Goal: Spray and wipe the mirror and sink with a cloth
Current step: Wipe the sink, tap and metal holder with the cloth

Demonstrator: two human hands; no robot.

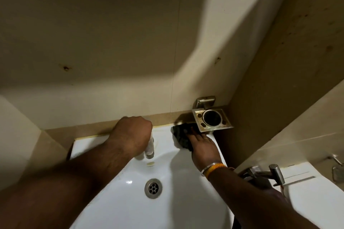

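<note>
Two hands are over one white sink (186, 201) with one drain (153, 188), one tap (150, 149) under the left hand (133, 134), one dark cloth (181, 135) under the right hand (202, 148), one metal holder (212, 117) just beyond.

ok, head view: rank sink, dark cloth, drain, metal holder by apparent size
1. sink, by far the largest.
2. and 3. dark cloth and metal holder: look alike, and the right hand hides part of the cloth, so no ranking.
4. drain, smallest.
</note>
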